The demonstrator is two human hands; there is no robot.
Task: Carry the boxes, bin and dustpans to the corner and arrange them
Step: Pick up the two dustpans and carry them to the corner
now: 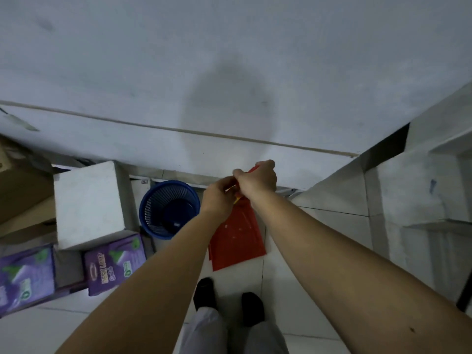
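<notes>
A red dustpan (236,238) hangs upright by its handle in front of me, its blade close to the tiled floor near the wall. My right hand (258,178) is shut around the top of the red handle. My left hand (219,198) grips the handle just below, where a bit of yellow shows between the fingers. A blue mesh bin (168,209) stands on the floor to the left of the dustpan. A white box (89,203) sits left of the bin, on purple desk-lamp boxes (115,264).
A brown cardboard box (20,190) lies at the far left. The white wall (229,85) runs across ahead and meets a white cabinet (408,195) on the right. My feet (227,300) stand on the tiles just behind the dustpan.
</notes>
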